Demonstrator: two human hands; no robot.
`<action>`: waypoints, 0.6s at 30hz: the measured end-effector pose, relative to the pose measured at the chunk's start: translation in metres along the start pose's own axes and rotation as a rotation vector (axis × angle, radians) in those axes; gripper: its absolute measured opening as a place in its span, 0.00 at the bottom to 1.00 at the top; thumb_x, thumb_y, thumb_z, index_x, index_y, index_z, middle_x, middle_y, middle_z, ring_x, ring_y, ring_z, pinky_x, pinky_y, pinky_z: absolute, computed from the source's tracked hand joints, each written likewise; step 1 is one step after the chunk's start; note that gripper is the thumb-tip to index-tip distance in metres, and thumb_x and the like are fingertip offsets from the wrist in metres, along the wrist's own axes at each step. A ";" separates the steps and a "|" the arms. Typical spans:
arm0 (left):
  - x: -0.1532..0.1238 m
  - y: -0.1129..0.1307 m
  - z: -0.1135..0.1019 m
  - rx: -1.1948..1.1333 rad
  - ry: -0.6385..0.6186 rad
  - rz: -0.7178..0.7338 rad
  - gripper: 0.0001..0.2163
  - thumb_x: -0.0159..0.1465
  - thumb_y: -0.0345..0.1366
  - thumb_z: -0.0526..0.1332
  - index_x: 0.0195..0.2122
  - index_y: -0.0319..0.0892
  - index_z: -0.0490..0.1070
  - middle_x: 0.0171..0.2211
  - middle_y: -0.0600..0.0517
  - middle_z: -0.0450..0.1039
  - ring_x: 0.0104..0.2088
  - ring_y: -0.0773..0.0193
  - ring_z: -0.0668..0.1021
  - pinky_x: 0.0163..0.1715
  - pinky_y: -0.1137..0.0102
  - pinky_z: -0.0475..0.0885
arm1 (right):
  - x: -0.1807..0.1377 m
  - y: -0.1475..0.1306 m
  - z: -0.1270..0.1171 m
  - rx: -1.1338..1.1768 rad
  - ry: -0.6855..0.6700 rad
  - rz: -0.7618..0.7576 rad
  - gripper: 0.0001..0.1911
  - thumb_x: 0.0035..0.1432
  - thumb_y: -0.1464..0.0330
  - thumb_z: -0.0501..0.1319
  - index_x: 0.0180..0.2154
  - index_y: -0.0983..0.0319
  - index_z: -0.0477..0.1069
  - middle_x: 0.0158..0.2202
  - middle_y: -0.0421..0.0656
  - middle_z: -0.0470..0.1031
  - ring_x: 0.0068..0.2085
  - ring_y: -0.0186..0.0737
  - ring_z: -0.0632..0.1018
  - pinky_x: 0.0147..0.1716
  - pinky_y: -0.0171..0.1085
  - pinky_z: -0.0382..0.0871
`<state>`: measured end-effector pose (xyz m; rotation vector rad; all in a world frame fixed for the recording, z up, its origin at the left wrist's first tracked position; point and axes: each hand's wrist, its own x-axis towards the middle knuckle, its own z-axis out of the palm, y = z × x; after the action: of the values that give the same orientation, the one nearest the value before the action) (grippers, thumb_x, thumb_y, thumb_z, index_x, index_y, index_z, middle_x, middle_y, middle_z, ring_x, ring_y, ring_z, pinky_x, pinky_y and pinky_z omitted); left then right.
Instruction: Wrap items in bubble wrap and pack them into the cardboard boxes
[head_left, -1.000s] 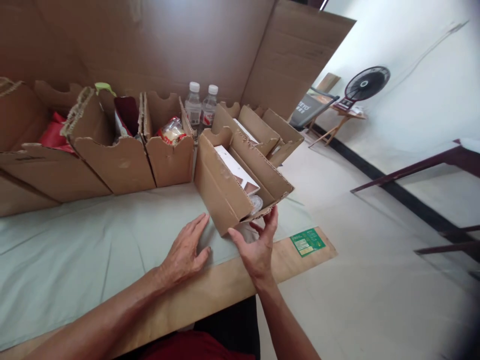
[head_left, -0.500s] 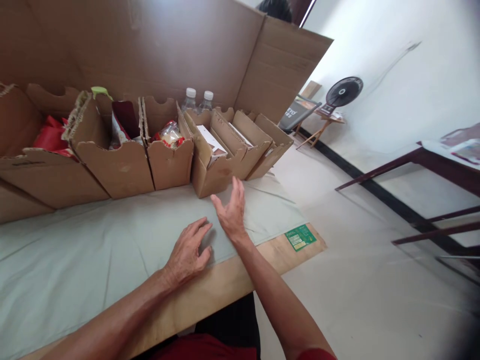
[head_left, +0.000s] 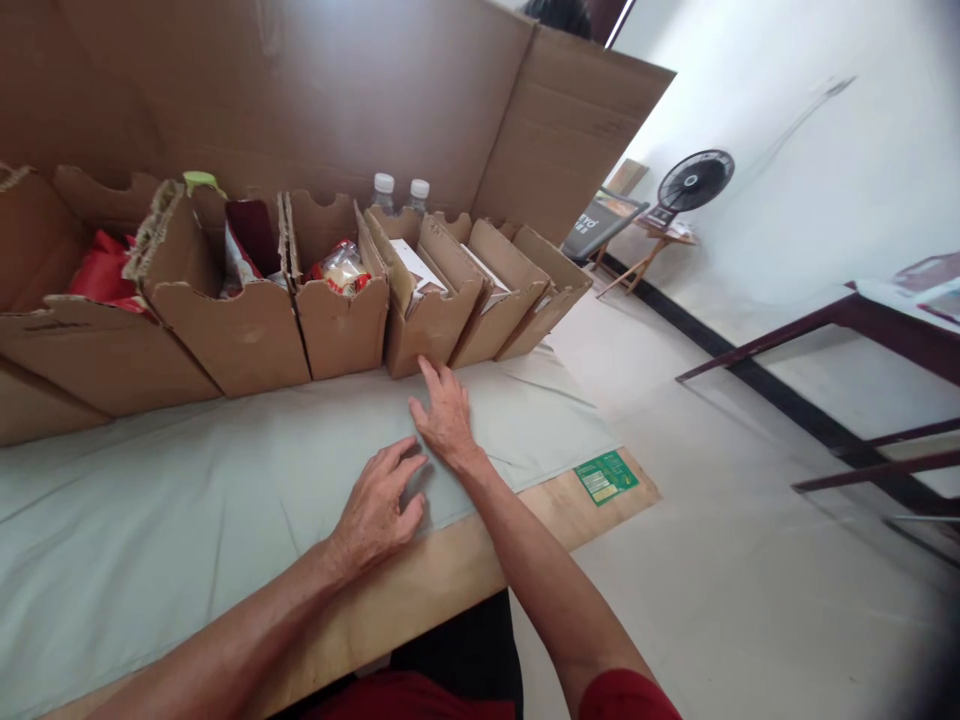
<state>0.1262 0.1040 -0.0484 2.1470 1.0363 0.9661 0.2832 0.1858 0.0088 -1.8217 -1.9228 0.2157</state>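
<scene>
My right hand point(head_left: 444, 410) is just in front of a cardboard bin point(head_left: 426, 338), its fingertips at the bin's lower front; whether they touch it I cannot tell. The hand holds nothing and its fingers are apart. In that bin stands a white box point(head_left: 416, 268). My left hand point(head_left: 381, 500) hovers or rests near the table's front edge, fingers loosely spread and nothing in them. Beneath both hands lies a pale green cloth point(head_left: 247, 490). Left of the white box's bin, another bin point(head_left: 341, 335) holds a clear and red packet point(head_left: 342, 268).
More cardboard bins point(head_left: 225, 345) line the row, one with a red package point(head_left: 103, 270). Two capped bottles point(head_left: 418, 196) stand behind. A tall cardboard panel point(head_left: 337, 100) backs the row. A green label point(head_left: 606, 477) lies by the wooden table's right corner point(head_left: 651, 490).
The bin with the white box has moved back, its front now nearly level with its neighbours. My right hand has shifted left and its fingers have lowered. My left hand stays almost still.
</scene>
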 end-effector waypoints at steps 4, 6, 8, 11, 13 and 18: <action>0.002 0.004 0.000 -0.005 -0.003 -0.003 0.23 0.61 0.29 0.60 0.58 0.41 0.76 0.65 0.38 0.72 0.64 0.45 0.76 0.64 0.45 0.73 | -0.012 -0.005 -0.007 0.169 0.059 -0.075 0.30 0.63 0.70 0.58 0.66 0.63 0.69 0.62 0.55 0.76 0.55 0.51 0.79 0.59 0.52 0.71; 0.003 0.005 0.000 -0.003 -0.003 -0.005 0.23 0.61 0.29 0.60 0.58 0.41 0.76 0.63 0.38 0.73 0.62 0.45 0.76 0.63 0.44 0.74 | -0.007 -0.022 -0.018 0.292 0.078 -0.158 0.31 0.65 0.69 0.56 0.68 0.61 0.65 0.56 0.51 0.79 0.43 0.43 0.81 0.53 0.45 0.75; 0.003 0.006 0.000 0.005 -0.003 -0.005 0.22 0.61 0.29 0.60 0.57 0.39 0.77 0.63 0.36 0.74 0.62 0.43 0.77 0.61 0.43 0.75 | 0.010 -0.047 -0.032 0.346 0.074 -0.235 0.33 0.68 0.68 0.54 0.72 0.59 0.59 0.49 0.45 0.82 0.37 0.38 0.79 0.47 0.40 0.75; 0.002 0.004 0.001 0.016 -0.005 0.005 0.20 0.62 0.30 0.59 0.54 0.39 0.78 0.64 0.35 0.73 0.62 0.42 0.77 0.60 0.43 0.75 | 0.049 -0.085 -0.048 0.218 0.009 -0.287 0.33 0.68 0.70 0.54 0.73 0.56 0.59 0.40 0.41 0.83 0.37 0.40 0.79 0.45 0.39 0.73; 0.002 0.002 0.001 0.019 -0.004 0.012 0.19 0.62 0.30 0.59 0.54 0.39 0.78 0.64 0.35 0.73 0.62 0.43 0.77 0.60 0.44 0.76 | 0.071 -0.100 -0.051 0.084 -0.059 -0.275 0.27 0.67 0.71 0.56 0.66 0.55 0.69 0.37 0.41 0.83 0.37 0.43 0.79 0.43 0.40 0.70; 0.003 -0.001 0.001 0.009 0.023 0.036 0.18 0.62 0.30 0.59 0.53 0.39 0.78 0.63 0.35 0.74 0.61 0.45 0.78 0.59 0.46 0.77 | 0.066 -0.100 -0.048 0.017 -0.058 -0.271 0.10 0.71 0.69 0.57 0.43 0.59 0.77 0.40 0.44 0.82 0.40 0.42 0.79 0.40 0.37 0.65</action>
<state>0.1275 0.1063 -0.0483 2.1737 1.0177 1.0077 0.2150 0.2302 0.1095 -1.5370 -2.1751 0.1952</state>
